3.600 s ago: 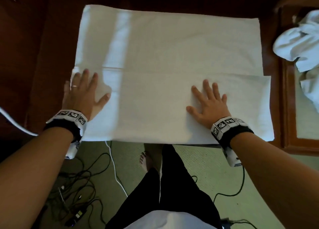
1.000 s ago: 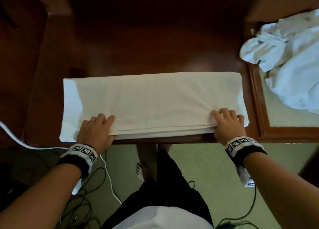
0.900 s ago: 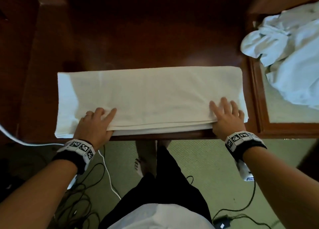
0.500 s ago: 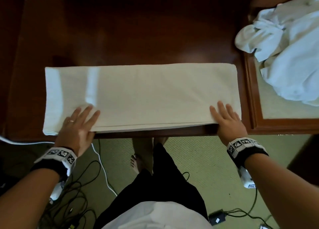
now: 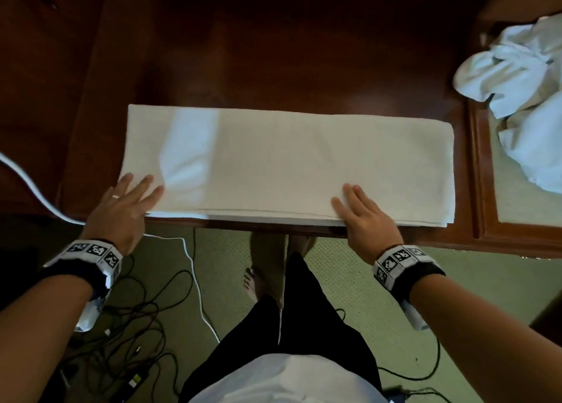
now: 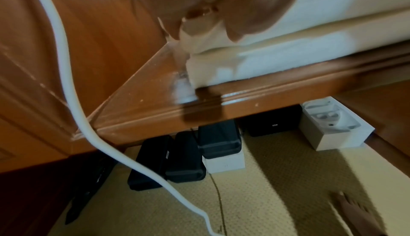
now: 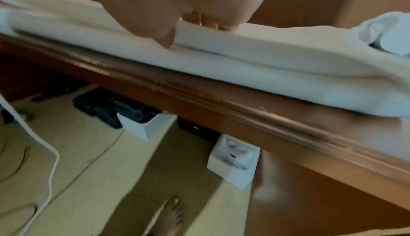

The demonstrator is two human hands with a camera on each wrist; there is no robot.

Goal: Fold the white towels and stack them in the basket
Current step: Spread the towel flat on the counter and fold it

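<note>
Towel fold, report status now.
Left hand and right hand open, flat on the folded white towel. Towel a long strip at the wooden table's near edge. Unfolded towels heaped at right; no basket in view.

Dark reddish wooden table (image 5: 273, 53), glossy top, moulded front edge. Green-beige carpet (image 5: 349, 281) below. Black cables (image 5: 146, 308) tangled on the floor at left; one white cable (image 5: 197, 284) crosses them. Under the table: black cases (image 6: 184, 159) and white boxes (image 6: 332, 131). A band of daylight falls across the tabletop.
</note>
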